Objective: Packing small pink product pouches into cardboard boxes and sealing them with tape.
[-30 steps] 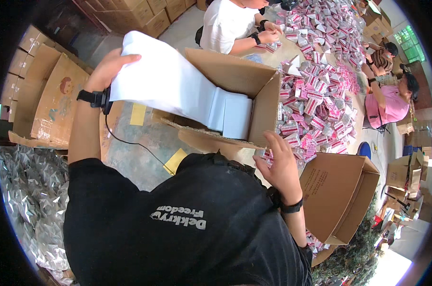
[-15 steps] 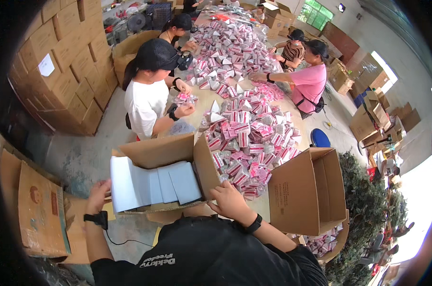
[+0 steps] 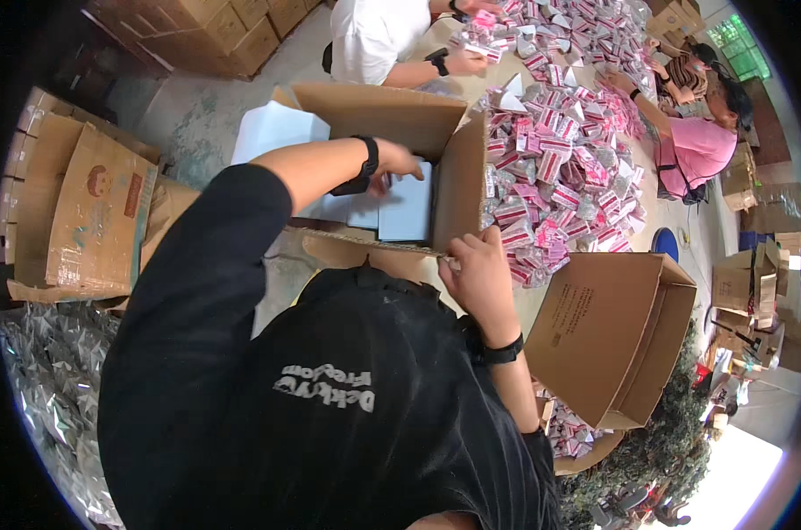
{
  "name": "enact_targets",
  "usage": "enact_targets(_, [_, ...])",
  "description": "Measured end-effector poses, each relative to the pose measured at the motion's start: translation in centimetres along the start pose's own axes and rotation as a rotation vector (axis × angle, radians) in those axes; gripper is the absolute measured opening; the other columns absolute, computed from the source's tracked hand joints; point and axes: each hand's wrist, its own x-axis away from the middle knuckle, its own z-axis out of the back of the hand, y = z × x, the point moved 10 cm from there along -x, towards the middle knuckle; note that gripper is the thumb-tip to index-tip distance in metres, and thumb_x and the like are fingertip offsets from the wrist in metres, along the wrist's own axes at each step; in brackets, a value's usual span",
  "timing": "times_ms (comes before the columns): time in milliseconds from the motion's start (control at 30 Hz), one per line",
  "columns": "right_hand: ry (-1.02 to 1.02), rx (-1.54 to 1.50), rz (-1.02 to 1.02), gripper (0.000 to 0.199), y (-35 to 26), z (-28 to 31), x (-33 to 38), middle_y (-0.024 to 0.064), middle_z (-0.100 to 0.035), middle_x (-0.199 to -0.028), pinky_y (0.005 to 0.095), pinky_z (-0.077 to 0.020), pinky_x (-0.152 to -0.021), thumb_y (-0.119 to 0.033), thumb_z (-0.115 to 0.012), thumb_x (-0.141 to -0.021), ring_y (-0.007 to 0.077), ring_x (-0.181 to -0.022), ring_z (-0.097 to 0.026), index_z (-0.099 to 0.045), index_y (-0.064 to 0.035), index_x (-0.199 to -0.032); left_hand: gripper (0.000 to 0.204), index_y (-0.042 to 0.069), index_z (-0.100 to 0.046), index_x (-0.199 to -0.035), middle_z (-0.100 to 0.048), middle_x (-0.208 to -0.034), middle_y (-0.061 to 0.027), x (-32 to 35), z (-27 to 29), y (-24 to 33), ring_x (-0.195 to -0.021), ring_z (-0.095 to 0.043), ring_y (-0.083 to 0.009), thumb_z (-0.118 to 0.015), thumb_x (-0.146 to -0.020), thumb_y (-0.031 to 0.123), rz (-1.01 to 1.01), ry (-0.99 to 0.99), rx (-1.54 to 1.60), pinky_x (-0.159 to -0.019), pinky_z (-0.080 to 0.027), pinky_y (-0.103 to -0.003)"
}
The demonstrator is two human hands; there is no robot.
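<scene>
An open cardboard carton [image 3: 460, 190] stands in front of me with several pale blue flat-sided boxes [image 3: 404, 212] inside. A taller white piece [image 3: 277, 131] rises at its left end; my forearm covers part of the contents. My left hand [image 3: 390, 166] reaches down into the carton over the pale blue boxes, fingers apart and slightly blurred; I see nothing held in it. At the carton's near right corner, my right hand [image 3: 478, 276] is closed over the rim.
A heap of pink-and-white wrapped packets [image 3: 564, 168] covers the table at the right. Another open carton [image 3: 595, 336] stands near my right arm. Left of me are a worn carton [image 3: 96, 208] and silvery pointed pieces [image 3: 60, 389]. A person in white [image 3: 374, 40] works beyond the carton.
My left hand has left the carton's left side and reached inside. My right hand stays at the near right corner. The view has shifted left and downward.
</scene>
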Motion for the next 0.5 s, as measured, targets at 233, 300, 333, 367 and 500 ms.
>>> enact_targets(233, [0.062,-0.047,-0.077,0.014,0.5,0.9,2.3,0.0103,-0.06,-0.084,0.0443,-0.0474,-0.086,-0.017,-0.074,-0.078,0.0347,-0.093,-0.054,-0.066,-0.0063,-0.083,0.076,-0.011,-0.066,-0.107,-0.068,-0.097,-0.0229,-9.5,-4.9,-7.6,-0.077,-0.064,-0.0348,-0.068,-0.088,0.063,0.062,0.2,0.118,-0.061,-0.055,-0.05])
enact_targets(300, [0.039,-0.101,-0.071,0.014,0.6,0.9,2.7,0.0094,-0.06,-0.084,0.0435,-0.0472,-0.085,-0.017,-0.075,-0.078,0.0342,-0.093,-0.054,-0.067,-0.0068,-0.084,0.069,-0.01,-0.066,-0.095,-0.066,-0.084,-0.0177,-10.1,-6.2,-8.7,-0.071,-0.062,-0.0305,-0.072,-0.087,0.058,0.063,0.271,0.22,-0.061,-0.054,-0.047])
enact_targets(333, [0.042,-0.1,-0.076,0.014,0.8,1.1,2.7,0.0094,-0.06,-0.084,0.0435,-0.0472,-0.085,-0.017,-0.075,-0.078,0.0342,-0.093,-0.054,-0.067,-0.0068,-0.084,0.064,-0.01,-0.066,-0.082,-0.064,-0.072,-0.0124,-10.4,-5.8,-9.0,-0.065,-0.059,-0.0262,-0.077,-0.086,0.053,0.052,0.357,0.348,-0.062,-0.053,-0.044])
enact_targets(367, [0.033,-0.102,-0.093,0.014,0.9,1.2,2.8,0.0087,-0.06,-0.084,0.0414,-0.0477,-0.085,-0.017,-0.076,-0.078,0.0329,-0.092,-0.054,-0.068,-0.0075,-0.085,0.064,-0.01,-0.066,-0.082,-0.064,-0.072,-0.0124,-10.7,-5.8,-9.4,-0.065,-0.059,-0.0262,-0.077,-0.086,0.053,0.049,0.357,0.346,-0.062,-0.053,-0.044])
enact_targets(500, [0.103,-0.123,-0.037,0.013,0.6,1.1,3.5,0.0072,-0.059,-0.083,0.0386,-0.0476,-0.083,-0.015,-0.077,-0.078,0.0304,-0.088,-0.053,-0.071,-0.0089,-0.088,0.057,-0.018,-0.064,-0.114,-0.07,-0.11,-0.0243,-13.0,-3.6,-9.3,-0.094,-0.068,-0.0292,-0.08,-0.085,0.028,-0.092,0.343,0.617,-0.082,-0.053,-0.04])
